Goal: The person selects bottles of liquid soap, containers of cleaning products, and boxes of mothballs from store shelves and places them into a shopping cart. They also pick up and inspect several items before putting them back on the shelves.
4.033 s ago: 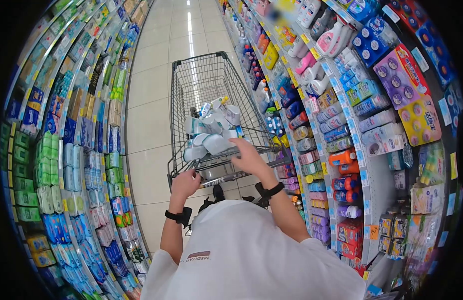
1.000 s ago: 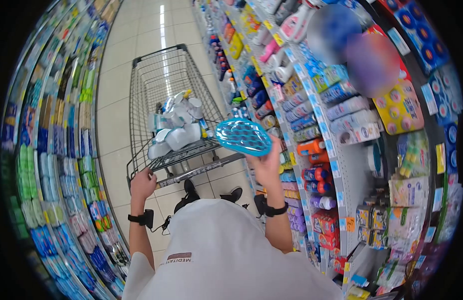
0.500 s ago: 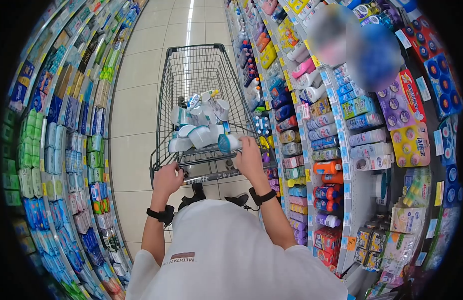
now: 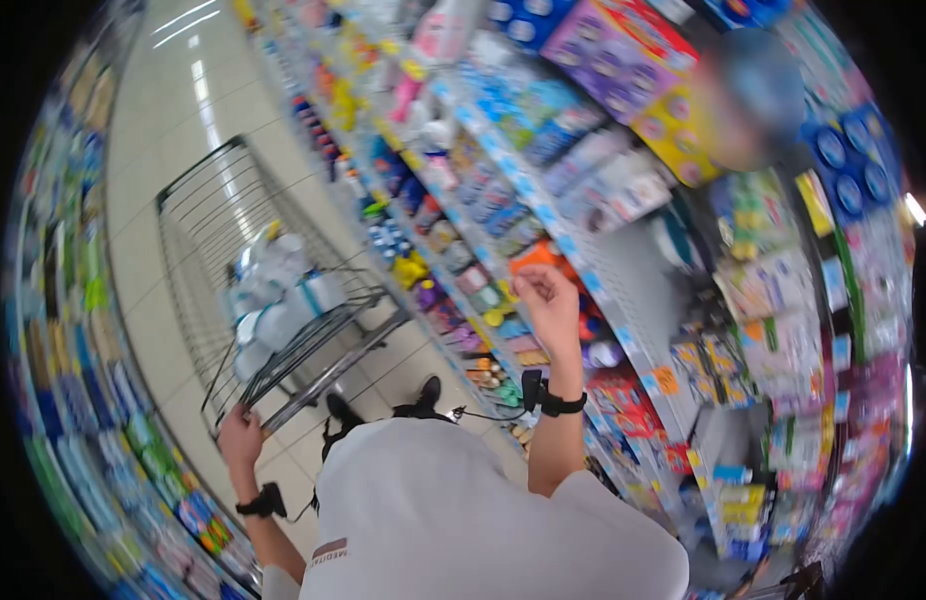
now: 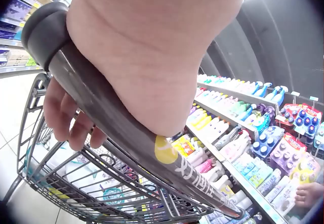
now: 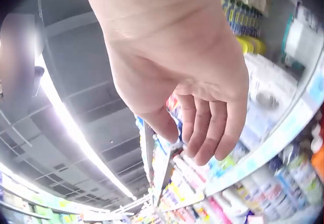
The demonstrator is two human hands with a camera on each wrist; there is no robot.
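My left hand [image 4: 241, 437] holds the near left end of the shopping cart's handle. In the left wrist view, its fingers [image 5: 63, 112] wrap under the dark handle [image 5: 101, 97]. Inside the wire cart [image 4: 200, 163] lies a heap of white containers [image 4: 273, 328], some with teal ends. My right hand [image 4: 551, 305] is in the air right of the cart, in front of the shelves, and holds nothing. The right wrist view shows this hand [image 6: 182, 77] with fingers hanging loosely bent. A white and teal container [image 4: 675, 240] lies on the shelf to its right.
On the right, shelves [image 4: 623, 290] carry bottles, boxes and hanging packs close by my right arm. Another stocked shelf row [image 4: 78, 390] lines the left side. Pale floor tiles [image 4: 148, 130] run along the aisle, and my shoes [image 4: 423, 393] stand behind the cart.
My right hand has let go of the white and teal container it held over the cart, and has moved right towards the shelves. The view has turned right; my left hand stays on the handle.
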